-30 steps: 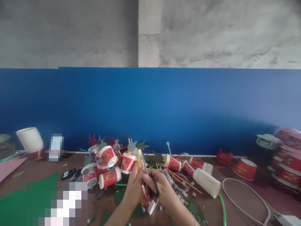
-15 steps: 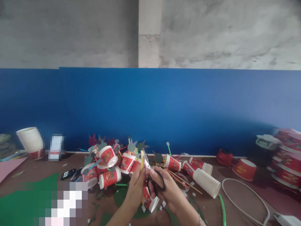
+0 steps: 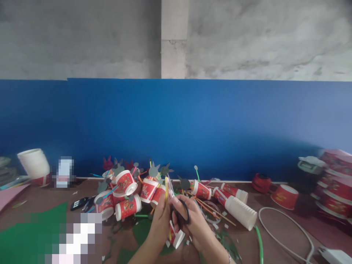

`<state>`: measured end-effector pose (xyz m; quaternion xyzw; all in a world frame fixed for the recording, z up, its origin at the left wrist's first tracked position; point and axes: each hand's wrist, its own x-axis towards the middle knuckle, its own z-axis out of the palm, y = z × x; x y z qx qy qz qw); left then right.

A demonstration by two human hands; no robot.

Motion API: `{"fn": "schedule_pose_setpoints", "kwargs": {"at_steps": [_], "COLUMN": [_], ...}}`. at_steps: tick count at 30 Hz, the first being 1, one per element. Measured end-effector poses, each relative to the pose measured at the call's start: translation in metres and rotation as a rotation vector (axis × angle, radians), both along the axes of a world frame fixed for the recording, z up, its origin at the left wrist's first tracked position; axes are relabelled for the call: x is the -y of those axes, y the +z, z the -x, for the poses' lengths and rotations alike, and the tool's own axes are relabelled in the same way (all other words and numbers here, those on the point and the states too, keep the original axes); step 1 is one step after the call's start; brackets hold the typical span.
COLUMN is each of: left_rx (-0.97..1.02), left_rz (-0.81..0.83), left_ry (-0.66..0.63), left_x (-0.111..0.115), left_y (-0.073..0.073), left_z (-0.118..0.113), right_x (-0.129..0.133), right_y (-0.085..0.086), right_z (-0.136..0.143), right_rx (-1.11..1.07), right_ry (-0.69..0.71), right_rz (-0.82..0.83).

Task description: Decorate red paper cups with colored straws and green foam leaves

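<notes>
My right hand (image 3: 189, 218) is closed around the black handles of a pair of scissors (image 3: 183, 212), whose blades point up and away from me. Pinched in my left hand (image 3: 158, 223) is a thin yellow straw (image 3: 166, 189), upright against the blades. Both hands almost touch. Just beneath them a red paper cup (image 3: 178, 237) lies on its side, partly hidden by my fingers. Beyond my hands is a pile of red paper cups (image 3: 128, 207) with coloured straws and grey paper rabbit heads (image 3: 154, 171) attached.
Nested cups (image 3: 239, 211) lie to the right, near a white cable (image 3: 286, 253) and a green tube (image 3: 259, 244). Stacked red tubs (image 3: 338, 187) stand far right. Green paper (image 3: 52, 216) lies left, a white cup stack (image 3: 34, 165) behind it. White scraps dot the brown table (image 3: 132, 238).
My right hand and the scissors have shifted slightly, and the handles look closer together. My left hand still pinches the yellow straw. The view has moved a little.
</notes>
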<state>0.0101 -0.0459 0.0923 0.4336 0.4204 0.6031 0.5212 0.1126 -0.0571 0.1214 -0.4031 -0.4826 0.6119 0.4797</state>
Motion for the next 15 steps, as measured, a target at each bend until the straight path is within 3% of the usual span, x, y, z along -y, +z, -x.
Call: {"fn": "schedule_pose_setpoints", "kwargs": {"at_steps": [11, 15], "left_rx": [-0.050, -0.085], "left_rz": [-0.084, -0.093], "left_ry": [-0.147, -0.241], "left_x": [0.000, 0.006], "left_y": [0.012, 0.010], "left_z": [-0.002, -0.010], "right_x": [0.000, -0.004], "right_y": [0.003, 0.007], "right_z": [-0.001, -0.009], "right_rx": [-0.058, -0.090], "right_ry": [-0.045, -0.091], "right_rz": [0.065, -0.007]}}
